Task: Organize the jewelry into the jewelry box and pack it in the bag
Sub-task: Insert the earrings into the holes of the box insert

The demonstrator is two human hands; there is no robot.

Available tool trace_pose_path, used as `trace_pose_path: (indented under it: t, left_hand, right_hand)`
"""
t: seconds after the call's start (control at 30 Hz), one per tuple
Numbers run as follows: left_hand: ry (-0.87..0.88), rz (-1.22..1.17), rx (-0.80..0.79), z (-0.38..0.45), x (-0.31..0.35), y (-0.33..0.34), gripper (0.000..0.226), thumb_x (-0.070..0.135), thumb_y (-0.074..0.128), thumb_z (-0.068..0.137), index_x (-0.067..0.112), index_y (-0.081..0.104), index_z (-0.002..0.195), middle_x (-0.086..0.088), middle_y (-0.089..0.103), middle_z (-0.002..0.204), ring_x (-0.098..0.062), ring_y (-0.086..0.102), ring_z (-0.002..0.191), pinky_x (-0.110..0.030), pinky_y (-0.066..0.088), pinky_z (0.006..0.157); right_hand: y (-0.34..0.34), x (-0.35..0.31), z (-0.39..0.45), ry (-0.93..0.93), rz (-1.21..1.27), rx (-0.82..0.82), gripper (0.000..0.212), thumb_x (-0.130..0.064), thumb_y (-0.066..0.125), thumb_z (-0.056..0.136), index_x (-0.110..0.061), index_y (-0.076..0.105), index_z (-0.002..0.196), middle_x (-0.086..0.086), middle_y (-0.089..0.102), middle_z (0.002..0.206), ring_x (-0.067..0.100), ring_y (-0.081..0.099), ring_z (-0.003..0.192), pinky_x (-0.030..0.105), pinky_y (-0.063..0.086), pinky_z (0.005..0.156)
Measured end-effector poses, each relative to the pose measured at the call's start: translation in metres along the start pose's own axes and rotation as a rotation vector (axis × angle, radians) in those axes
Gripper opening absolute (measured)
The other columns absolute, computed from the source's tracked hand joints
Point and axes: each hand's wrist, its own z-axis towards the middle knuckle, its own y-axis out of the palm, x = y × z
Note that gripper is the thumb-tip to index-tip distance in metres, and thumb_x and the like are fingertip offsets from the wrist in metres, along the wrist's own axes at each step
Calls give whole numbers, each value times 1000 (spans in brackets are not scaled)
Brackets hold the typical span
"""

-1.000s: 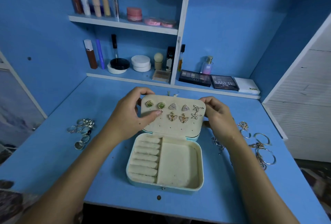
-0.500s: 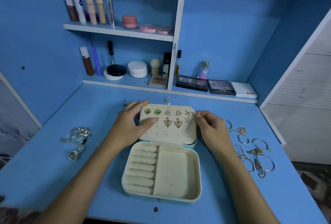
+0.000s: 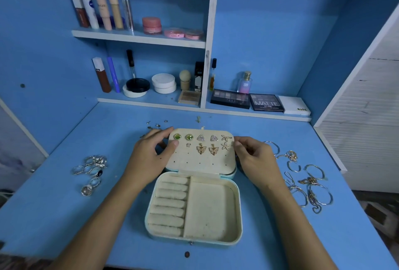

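— Both hands sit at the lid, don't they? What is the left hand (image 3: 149,157) doing?

— From the head camera, its fingers curl around the far left corner of the lid panel (image 3: 201,157), thumb tip pressed on the face just beside a green stud (image 3: 177,136). I judge it steadies the lid so the panel does not flap while earrings go in.

— And the right hand (image 3: 257,157)?

— It rests against the lid's right edge, fingers curled inward, tips close to the star earrings (image 3: 226,142). Whether it pinches a stud or a backing I cannot tell; the fingertips hide that.

— Where is the jewelry box (image 3: 194,211) itself?

— Open on the blue desk (image 3: 280,237), centre and near, lid laid back toward the far side. The ring rolls on its left and the flat compartment on its right hold nothing.

— So why the piles either side?

— Sorted by kind, it seems: rings (image 3: 91,172) well to the left, bangles and chains (image 3: 306,185) to the right, loose earring backs (image 3: 156,126) just beyond the lid. Earrings look nearly done, rings and bangles not yet started. No bag is in view.

— Anything else?

— Cosmetics on the far shelves (image 3: 138,37).
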Motion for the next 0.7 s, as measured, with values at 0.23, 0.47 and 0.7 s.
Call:
trace_pose_path:
  t: [0.23, 0.47, 0.7]
  left_hand:
    - [41, -29, 71, 2, 1, 0, 25, 21, 66, 93, 19, 72, 117, 10, 67, 104, 2, 61, 95, -10, 49, 78]
    - [98, 94, 143, 21, 3, -9, 21, 15, 66, 93, 15, 74, 112, 10, 68, 95, 5, 59, 85, -1, 39, 72]
    - [116, 312, 70, 74, -5, -12, 17, 16, 69, 89, 17, 74, 105, 9, 66, 90, -9, 50, 66, -27, 44, 75]
  right_hand:
    - [-1, 0, 0, -12, -12, -4, 19, -21, 55, 101, -29, 73, 101, -14, 75, 90, -2, 67, 81, 9, 47, 66]
    - [0, 0, 0, -22, -17, -7, 21, -21, 55, 101, -33, 72, 96, -14, 75, 85, 1, 66, 76, 14, 48, 67]
    - [-1, 1, 0, -6, -15, -6, 20, -22, 54, 101, -28, 73, 101, -13, 74, 81, 1, 61, 62, 21, 47, 64]
